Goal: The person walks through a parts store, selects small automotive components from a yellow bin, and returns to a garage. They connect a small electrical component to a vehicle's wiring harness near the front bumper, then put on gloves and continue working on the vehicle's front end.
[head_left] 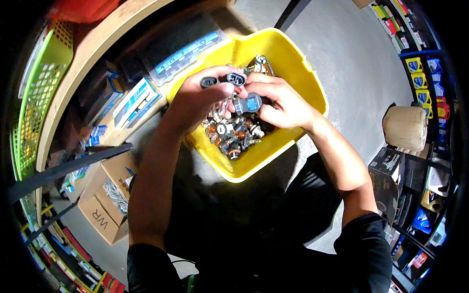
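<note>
Two small headlight bulbs [223, 79] were pinched at their dark plastic bases by the left hand [198, 100] and right hand [281, 102], above the yellow bin [303, 68]. They were judged light and fragile. The glass below the fingers was best left untouched.

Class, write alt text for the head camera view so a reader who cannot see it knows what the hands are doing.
Two bare hands hold small automotive bulbs over a yellow bin full of mixed bulbs: the left hand grips a bulb with a black connector, the right hand a grey-based bulb. An open cardboard box stands at the lower left.
</note>
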